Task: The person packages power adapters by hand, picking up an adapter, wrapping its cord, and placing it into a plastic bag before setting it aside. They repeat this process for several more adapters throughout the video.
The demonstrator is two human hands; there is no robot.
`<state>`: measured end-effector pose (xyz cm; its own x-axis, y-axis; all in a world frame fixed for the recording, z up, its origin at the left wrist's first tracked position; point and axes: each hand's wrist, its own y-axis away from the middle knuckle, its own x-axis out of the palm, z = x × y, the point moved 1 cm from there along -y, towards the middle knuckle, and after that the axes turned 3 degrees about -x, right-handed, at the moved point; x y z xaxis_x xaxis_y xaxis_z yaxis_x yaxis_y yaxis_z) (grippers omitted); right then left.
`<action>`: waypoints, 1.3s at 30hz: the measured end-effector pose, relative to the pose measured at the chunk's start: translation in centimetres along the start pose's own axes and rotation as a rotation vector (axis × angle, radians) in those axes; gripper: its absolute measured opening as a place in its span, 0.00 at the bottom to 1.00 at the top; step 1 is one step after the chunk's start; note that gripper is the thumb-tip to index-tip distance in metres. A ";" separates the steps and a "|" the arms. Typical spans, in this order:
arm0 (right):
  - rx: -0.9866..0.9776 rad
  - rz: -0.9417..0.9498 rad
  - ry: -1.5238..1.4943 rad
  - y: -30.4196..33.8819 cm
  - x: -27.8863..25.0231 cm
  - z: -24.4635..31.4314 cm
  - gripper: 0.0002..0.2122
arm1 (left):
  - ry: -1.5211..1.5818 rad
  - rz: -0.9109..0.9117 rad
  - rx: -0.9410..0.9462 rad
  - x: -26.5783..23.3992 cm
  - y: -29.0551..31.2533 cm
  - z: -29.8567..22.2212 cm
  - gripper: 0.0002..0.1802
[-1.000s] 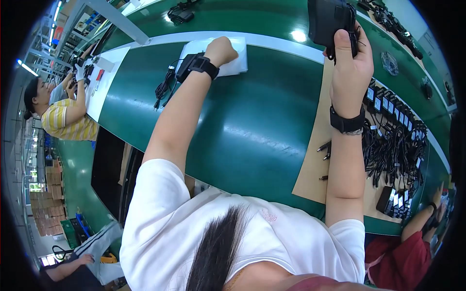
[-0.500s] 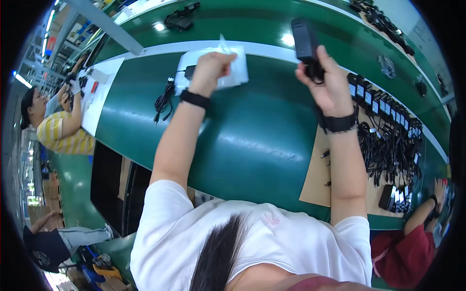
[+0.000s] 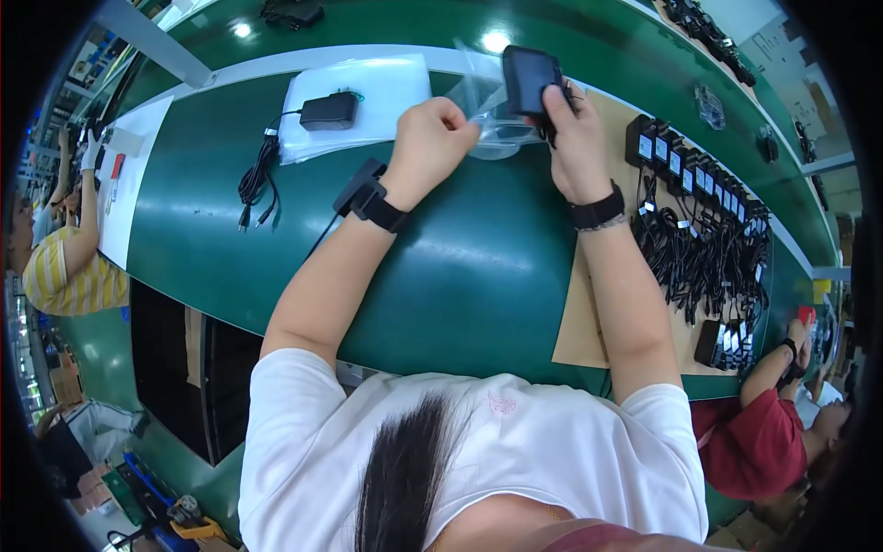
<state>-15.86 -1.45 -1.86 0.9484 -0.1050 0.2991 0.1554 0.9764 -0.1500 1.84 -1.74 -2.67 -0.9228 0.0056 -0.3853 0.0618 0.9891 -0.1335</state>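
Right hand [image 3: 572,138]: my fingers [image 3: 556,99] are wrapped round a black power adapter [image 3: 531,79], held above the green worktop [image 3: 460,276].
Left hand [image 3: 430,138]: fingers curled, pinching the edge of a clear plastic bag [image 3: 492,115].
Adapter and bag: the adapter sits at the bag's mouth, just beside my left fingers.
Nearby: another adapter with its cord [image 3: 326,112] lies on a stack of bags [image 3: 386,87] to my left; a row of adapters [image 3: 699,175] on cardboard to my right.
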 end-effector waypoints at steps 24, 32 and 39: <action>-0.168 0.323 0.906 1.5 1.5 3.4 0.09 | -0.128 -0.014 0.306 -0.2 2.6 -4.2 0.06; -0.610 0.058 0.651 1.5 3.5 2.6 0.20 | -0.016 -0.272 0.660 0.5 3.0 -6.1 0.06; 0.386 0.328 0.081 -0.2 2.1 2.7 0.13 | -0.229 -0.156 0.658 1.1 4.5 -5.8 0.05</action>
<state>-14.70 -1.31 1.37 0.9510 0.2194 0.2179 -0.2528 0.9574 0.1394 -1.08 3.51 1.57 -0.8411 -0.2307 -0.4892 0.2192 0.6814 -0.6983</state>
